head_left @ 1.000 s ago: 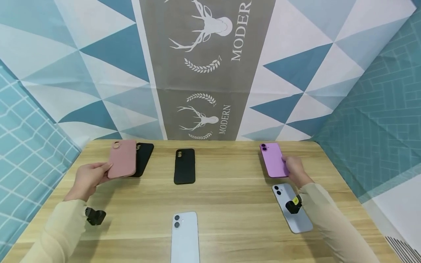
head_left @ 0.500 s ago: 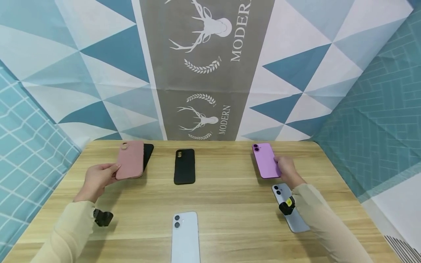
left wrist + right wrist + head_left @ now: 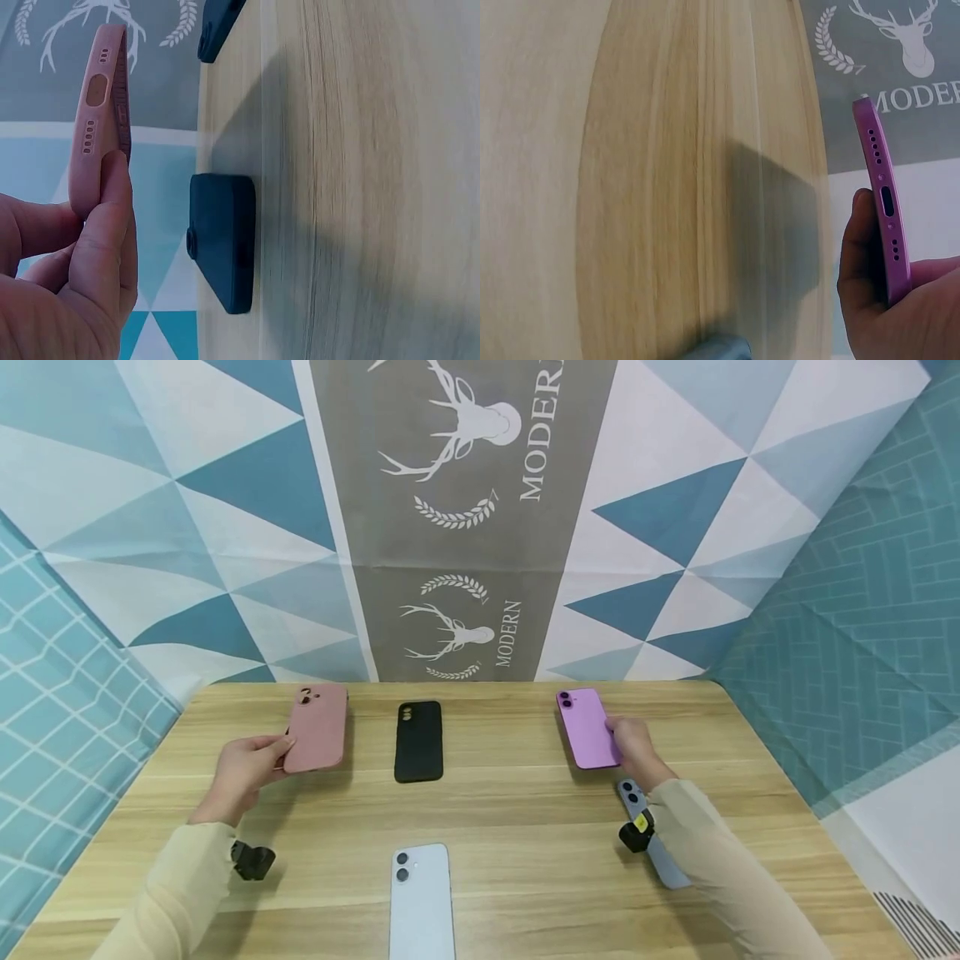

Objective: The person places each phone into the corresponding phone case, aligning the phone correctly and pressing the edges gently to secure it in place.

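Observation:
My left hand (image 3: 251, 768) pinches a pink phone case (image 3: 318, 731) by its lower left corner, thumb on the camera side. Its hollow inner side and port cutouts show in the left wrist view, where the case hangs clear of the table. A black phone case (image 3: 223, 232) lies on the table beneath, almost fully hidden behind the pink one in the head view. My right hand (image 3: 633, 747) grips a purple phone (image 3: 588, 727) along its right side, raised above the wood with its cameras at the upper left. The right wrist view shows the phone's bottom edge.
Another black phone case (image 3: 418, 741) lies at the back middle of the wooden table (image 3: 510, 852). A white phone (image 3: 422, 902) lies near the front. Under my right forearm, a light blue phone (image 3: 667, 864) is partly covered. A patterned cloth (image 3: 450, 527) hangs behind the table.
My left hand has carried the pink phone case to the right, across the black case. My right hand has moved the purple phone leftward, its forearm now covering more of the blue phone.

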A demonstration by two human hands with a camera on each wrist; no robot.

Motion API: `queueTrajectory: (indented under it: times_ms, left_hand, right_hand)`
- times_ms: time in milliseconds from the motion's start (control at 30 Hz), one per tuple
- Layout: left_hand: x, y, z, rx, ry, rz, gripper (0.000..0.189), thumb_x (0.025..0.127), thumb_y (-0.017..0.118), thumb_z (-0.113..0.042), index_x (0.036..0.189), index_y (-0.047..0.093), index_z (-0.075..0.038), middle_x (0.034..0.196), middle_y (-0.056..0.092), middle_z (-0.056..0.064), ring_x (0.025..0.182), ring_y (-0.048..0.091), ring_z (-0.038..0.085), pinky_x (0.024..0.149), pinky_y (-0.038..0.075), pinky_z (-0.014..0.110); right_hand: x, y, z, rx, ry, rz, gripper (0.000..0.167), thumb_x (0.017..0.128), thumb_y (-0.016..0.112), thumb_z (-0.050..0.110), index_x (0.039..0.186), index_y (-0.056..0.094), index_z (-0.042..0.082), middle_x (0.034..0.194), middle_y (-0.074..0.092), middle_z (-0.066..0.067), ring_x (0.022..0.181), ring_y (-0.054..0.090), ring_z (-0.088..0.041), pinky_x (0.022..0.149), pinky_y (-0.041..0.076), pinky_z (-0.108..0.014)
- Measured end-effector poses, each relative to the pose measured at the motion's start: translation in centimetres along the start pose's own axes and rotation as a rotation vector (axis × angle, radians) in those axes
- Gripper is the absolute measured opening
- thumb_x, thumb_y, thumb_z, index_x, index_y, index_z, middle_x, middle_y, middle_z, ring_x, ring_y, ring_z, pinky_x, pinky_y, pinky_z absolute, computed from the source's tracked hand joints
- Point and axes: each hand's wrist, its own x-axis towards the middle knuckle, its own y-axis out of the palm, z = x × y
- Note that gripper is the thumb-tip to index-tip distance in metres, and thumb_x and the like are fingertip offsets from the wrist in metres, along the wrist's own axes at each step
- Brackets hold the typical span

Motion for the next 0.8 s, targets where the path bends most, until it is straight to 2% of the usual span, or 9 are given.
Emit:
queueTrajectory:
  times_ms: [267,367,567,667,800]
  left_hand:
    - [-0.2,1.3,-0.2,0.017,-0.005,0.01,0.047,0.099,0.044,-0.021,0.13,0.045,0.015,0.095,0.063,0.005,0.069,0.058,-0.007,0.069,0.057,0.022]
    - [-0.3,2.0,-0.3,0.031,0.0,0.009,0.046,0.099,0.044,-0.021,0.13,0.046,0.013,0.102,0.063,0.013,0.069,0.058,-0.007,0.069,0.057,0.022]
    - [-0.4,3.4,-0.6,0.06,0.013,0.01,0.045,0.099,0.044,-0.021,0.129,0.047,0.012,0.118,0.056,0.027,0.071,0.057,-0.005,0.068,0.057,0.02]
    - [-0.2,4.0,-0.9,0.061,0.033,0.015,0.043,0.099,0.044,-0.02,0.128,0.049,0.012,0.12,0.055,0.029,0.072,0.057,-0.004,0.068,0.057,0.021]
    - [0.4,4.9,-1.6,0.02,0.06,0.029,0.043,0.098,0.047,-0.02,0.127,0.051,0.011,0.109,0.062,0.02,0.072,0.059,-0.002,0.069,0.057,0.023]
  right_hand:
    - [0.0,1.3,-0.7,0.041,-0.009,0.013,0.047,0.096,0.034,0.005,0.137,0.028,-0.017,0.145,0.032,-0.026,0.128,0.034,-0.028,0.113,0.03,-0.041]
    - [0.0,1.9,-1.0,0.045,-0.021,0.01,0.047,0.095,0.035,0.004,0.135,0.03,-0.019,0.144,0.032,-0.027,0.127,0.034,-0.028,0.112,0.03,-0.041]
    - [-0.1,3.2,-1.4,0.043,-0.028,-0.002,0.045,0.093,0.038,0.004,0.132,0.035,-0.02,0.136,0.039,-0.025,0.117,0.042,-0.027,0.101,0.04,-0.035]
    - [0.0,3.8,-1.4,0.057,-0.016,-0.004,0.044,0.093,0.039,0.005,0.131,0.037,-0.018,0.132,0.043,-0.023,0.111,0.045,-0.025,0.095,0.043,-0.032]
    - [0.1,4.2,-0.7,0.086,-0.007,-0.004,0.045,0.093,0.039,0.006,0.132,0.037,-0.018,0.136,0.042,-0.024,0.115,0.045,-0.026,0.102,0.041,-0.036]
